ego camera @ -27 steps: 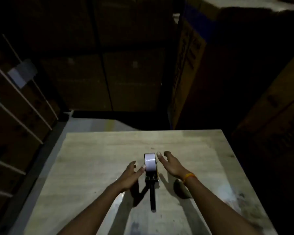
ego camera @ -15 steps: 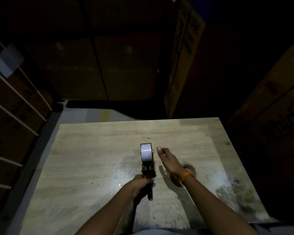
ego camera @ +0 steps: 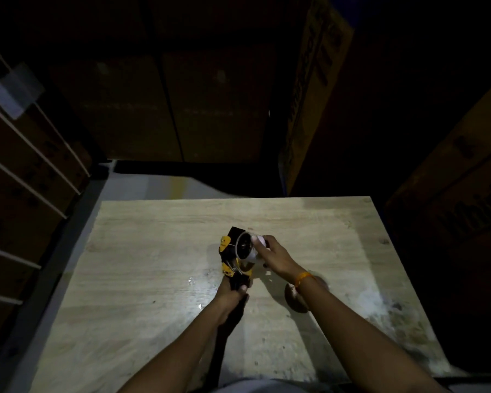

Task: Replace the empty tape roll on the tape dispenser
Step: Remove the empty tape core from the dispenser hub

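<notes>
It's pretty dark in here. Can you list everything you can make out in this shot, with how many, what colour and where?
Pale wooden table top: one, light wood grain, fills the lower middle.
Black and yellow handheld tape dispenser: one, tilted above the table centre, held by its handle.
White tape roll core: one, white, on the dispenser's hub, gripped from the right.
Round brown tape roll: one, dark brown, flat on the table under the right forearm.
Brown cardboard boxes: several, stacked behind and at both sides.
Orange wristband: one, right wrist.
Left hand: closed on the dispenser handle.
Right hand: fingers on the core.
</notes>
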Tool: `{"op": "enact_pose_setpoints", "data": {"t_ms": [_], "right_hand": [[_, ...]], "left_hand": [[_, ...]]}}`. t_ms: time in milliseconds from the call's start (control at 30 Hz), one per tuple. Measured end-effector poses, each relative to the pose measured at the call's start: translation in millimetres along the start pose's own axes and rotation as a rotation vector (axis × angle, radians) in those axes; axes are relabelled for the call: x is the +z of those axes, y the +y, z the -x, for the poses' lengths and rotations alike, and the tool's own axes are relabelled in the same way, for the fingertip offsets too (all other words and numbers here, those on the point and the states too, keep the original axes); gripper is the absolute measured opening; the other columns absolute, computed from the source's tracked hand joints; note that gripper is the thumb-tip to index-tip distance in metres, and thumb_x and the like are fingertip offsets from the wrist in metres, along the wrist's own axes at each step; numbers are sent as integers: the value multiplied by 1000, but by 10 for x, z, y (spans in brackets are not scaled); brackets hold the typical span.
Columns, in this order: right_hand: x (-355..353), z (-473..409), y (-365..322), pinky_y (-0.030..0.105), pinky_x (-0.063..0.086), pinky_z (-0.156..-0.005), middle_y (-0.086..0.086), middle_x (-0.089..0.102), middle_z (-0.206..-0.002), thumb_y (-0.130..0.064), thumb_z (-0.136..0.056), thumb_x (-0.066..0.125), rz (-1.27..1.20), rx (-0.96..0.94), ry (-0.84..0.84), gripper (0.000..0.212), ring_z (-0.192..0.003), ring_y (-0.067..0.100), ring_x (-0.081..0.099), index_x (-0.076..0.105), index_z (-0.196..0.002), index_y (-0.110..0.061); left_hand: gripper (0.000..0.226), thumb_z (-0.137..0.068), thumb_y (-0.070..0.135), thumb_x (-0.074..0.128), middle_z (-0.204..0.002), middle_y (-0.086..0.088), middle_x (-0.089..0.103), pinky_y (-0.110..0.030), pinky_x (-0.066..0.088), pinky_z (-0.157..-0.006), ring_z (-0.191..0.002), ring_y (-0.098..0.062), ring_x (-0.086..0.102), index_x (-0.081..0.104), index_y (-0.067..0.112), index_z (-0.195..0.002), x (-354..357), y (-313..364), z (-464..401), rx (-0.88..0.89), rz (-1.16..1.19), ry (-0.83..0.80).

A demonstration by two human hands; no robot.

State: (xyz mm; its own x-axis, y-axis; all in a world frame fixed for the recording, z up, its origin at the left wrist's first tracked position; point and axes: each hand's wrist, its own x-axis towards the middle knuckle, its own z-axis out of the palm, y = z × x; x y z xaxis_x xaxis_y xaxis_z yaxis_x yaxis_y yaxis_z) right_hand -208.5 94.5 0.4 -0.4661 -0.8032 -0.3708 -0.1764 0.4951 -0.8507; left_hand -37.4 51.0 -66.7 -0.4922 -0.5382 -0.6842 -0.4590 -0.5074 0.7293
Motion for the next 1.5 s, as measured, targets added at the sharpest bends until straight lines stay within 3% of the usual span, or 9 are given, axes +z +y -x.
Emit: {"op": "enact_pose_setpoints", "data": {"t_ms": [67, 133, 200, 333, 433, 567, 967, 1267, 1500], "right_hand": [[57, -132, 11, 42, 63, -75, -1, 67, -100, -75, -87, 56, -19, -3, 11, 58, -90, 18, 70, 63, -103, -19], [113, -244, 39, 41, 65, -72, 5, 67, -110, -66, -88, 63, -31, 39, 16, 57, -98, 25, 71, 63, -114, -14], [161, -346, 93, 41, 64, -71, 8, 67, -104, -52, -93, 65, -5, 66, 35, 43, -96, 30, 71, 64, -108, -11], [265, -594, 298, 50, 61, -76, 20, 73, -93, -53, -93, 64, 120, 153, 43, 51, -87, 36, 71, 69, -91, -2], [306, -689, 371, 38, 48, -61, 26, 67, -72, -43, -100, 57, 268, 183, -36, 49, -73, 44, 66, 60, -68, -6], [293, -709, 322, 28, 27, -49, 6, 36, -49, -29, -101, 58, 438, 194, -68, 57, -47, 22, 37, 38, -50, -15], [223, -878, 169, 28, 42, -67, 3, 41, -60, -19, -92, 67, 714, 366, -98, 46, -79, 23, 53, 39, -57, -11], [206, -895, 101, 29, 44, -66, 5, 43, -58, -14, -88, 71, 695, 368, -95, 45, -50, 14, 40, 40, -57, -10], [133, -891, 205, 29, 46, -68, 11, 59, -77, -26, -87, 75, 541, 426, -71, 33, -80, 26, 58, 58, -71, -4]], "left_hand": [[51, -102, 1, 58, -134, 3, 57, -28, 51, -88, -117, -17, 56, 39, 18, -146, -113, -20, -45, 40, -99, 49], [54, -96, 18, 65, -147, -1, 55, -42, 49, -107, -131, -24, 53, 37, 20, -142, -206, -111, -164, 20, -204, 102], [61, -90, 32, 65, -148, -11, 51, -49, 45, -114, -136, -33, 50, 37, 15, -142, -260, -234, -314, -26, -370, 139], [53, -101, 25, 60, -143, -19, 47, -44, 43, -109, -136, -39, 47, 36, 4, -143, -222, -169, -186, -78, -509, 214], [48, -99, 23, 62, -139, -20, 50, -44, 46, -107, -132, -40, 50, 41, 1, -136, -218, -189, -185, -110, -522, 260], [50, -99, 17, 61, -137, -19, 45, -41, 49, -99, -126, -36, 53, 34, 0, -137, -258, -224, -210, -105, -488, 203], [50, -92, 22, 66, -130, -12, 56, -49, 53, -106, -120, -31, 60, 33, 11, -128, -377, -235, -275, -80, -458, 72], [51, -95, 24, 67, -131, -11, 54, -47, 50, -107, -122, -31, 58, 33, 12, -131, -395, -177, -213, -78, -480, 52], [43, -100, 27, 63, -129, -9, 54, -42, 48, -102, -119, -30, 57, 34, 12, -129, -392, -195, -167, -69, -491, 31]]}}
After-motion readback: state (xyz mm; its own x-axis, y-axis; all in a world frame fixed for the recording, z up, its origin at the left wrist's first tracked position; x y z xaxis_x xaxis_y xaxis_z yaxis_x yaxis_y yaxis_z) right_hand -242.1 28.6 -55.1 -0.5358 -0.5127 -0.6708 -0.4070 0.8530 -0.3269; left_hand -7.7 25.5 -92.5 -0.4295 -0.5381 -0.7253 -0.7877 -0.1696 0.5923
